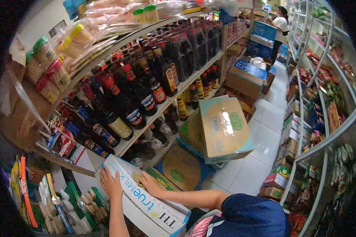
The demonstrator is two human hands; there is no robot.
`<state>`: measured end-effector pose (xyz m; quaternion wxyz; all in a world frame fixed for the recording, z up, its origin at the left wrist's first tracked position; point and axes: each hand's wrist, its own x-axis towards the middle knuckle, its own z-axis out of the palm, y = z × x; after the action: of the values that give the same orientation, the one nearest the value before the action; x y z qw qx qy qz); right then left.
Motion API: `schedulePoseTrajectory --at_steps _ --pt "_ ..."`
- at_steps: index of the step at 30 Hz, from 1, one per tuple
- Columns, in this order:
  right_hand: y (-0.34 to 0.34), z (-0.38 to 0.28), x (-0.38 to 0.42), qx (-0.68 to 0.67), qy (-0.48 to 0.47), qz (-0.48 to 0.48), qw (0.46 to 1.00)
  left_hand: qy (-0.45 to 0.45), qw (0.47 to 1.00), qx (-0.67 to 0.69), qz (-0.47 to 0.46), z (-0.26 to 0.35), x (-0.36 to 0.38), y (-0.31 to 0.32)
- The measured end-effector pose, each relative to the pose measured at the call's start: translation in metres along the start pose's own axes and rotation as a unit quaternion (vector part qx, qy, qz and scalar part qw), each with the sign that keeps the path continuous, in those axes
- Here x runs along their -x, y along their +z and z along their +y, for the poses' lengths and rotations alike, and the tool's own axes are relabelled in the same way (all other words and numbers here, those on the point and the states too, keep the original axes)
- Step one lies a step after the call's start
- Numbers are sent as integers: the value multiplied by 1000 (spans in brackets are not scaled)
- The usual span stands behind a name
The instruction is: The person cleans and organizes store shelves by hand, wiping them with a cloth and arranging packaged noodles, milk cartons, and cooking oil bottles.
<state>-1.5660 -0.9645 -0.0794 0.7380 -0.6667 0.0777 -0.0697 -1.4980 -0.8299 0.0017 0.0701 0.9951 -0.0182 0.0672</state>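
Observation:
A white and blue TH true MILK carton (144, 205) lies slantwise in front of me, its lettering running along the face toward me. My left hand (111, 182) rests flat on the carton's far left end, fingers stretched out. My right hand (150, 185) is on the same carton, nearer its other long edge, with bent fingers gripping there; the fingertips are partly hidden. Just beyond it, low down, are a green and yellow carton (162, 181) and a brown carton with a green logo (180, 168).
A large Canxi carton (225, 128) is stacked at the aisle's left side. Shelves of dark sauce bottles (158, 79) run along the left. A metal rack (328, 142) of packets lines the right. White floor tiles (261, 136) lead toward a person (281, 25) far off.

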Motion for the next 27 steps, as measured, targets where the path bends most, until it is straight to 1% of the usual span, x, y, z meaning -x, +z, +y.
schedulePoseTrajectory --at_steps 1,3,4,5,6,7,8,9,11,12,13,15,16,17,18,19,20,21,22,23,25,26,27 --pt "3 4 -5 -3 -36 -5 999 -1 1000 -3 5 1 0 -1" --pt "-1 34 -13 6 -33 2 999 -2 1000 -8 6 1 1 -2" --pt "1 26 -3 7 -26 5 1000 0 1000 -17 11 -2 1 -1" --pt "-9 21 11 24 62 3 998 7 1000 -25 16 -3 0 1" --pt "-15 42 20 23 98 -16 995 15 1000 -26 6 -3 -1 7" --pt "-21 81 24 19 135 -36 990 14 999 -33 21 -8 -2 12" --pt "-30 138 32 109 76 -22 991 13 998 -38 41 -9 -3 13" --pt "-38 177 48 200 15 -10 980 19 998 -36 38 -8 -3 9" --pt "-57 120 99 103 191 4 976 12 998 -19 50 -4 2 5" --pt "-64 125 110 140 219 16 965 35 996 -9 77 -8 2 8" --pt "-69 127 119 178 247 28 952 40 997 -5 71 -11 2 13" --pt "-74 117 136 176 245 56 952 39 995 10 90 -11 -1 18" --pt "-74 90 143 155 226 53 960 35 996 11 75 2 9 -1" --pt "-74 67 149 133 208 48 968 39 996 16 75 1 6 4" --pt "-72 55 152 121 196 76 970 117 984 40 125 -3 -1 14" --pt "-70 37 155 122 196 80 970 195 963 63 174 -2 -1 15" --pt "-67 19 158 79 178 89 977 199 962 65 174 -1 0 16" --pt "-64 4 160 35 156 98 982 231 961 62 140 3 1 9" --pt "-63 -5 160 32 134 101 985 265 956 59 107 10 -1 4" --pt "-63 -14 162 28 127 109 985 355 918 88 152 8 -2 5" --pt "-69 -35 169 36 40 81 995 363 919 87 123 21 0 2" --pt "-73 -38 172 15 33 73 997 364 919 105 104 37 7 0" --pt "-76 -37 176 -9 26 66 997 333 938 92 5 57 13 -1"
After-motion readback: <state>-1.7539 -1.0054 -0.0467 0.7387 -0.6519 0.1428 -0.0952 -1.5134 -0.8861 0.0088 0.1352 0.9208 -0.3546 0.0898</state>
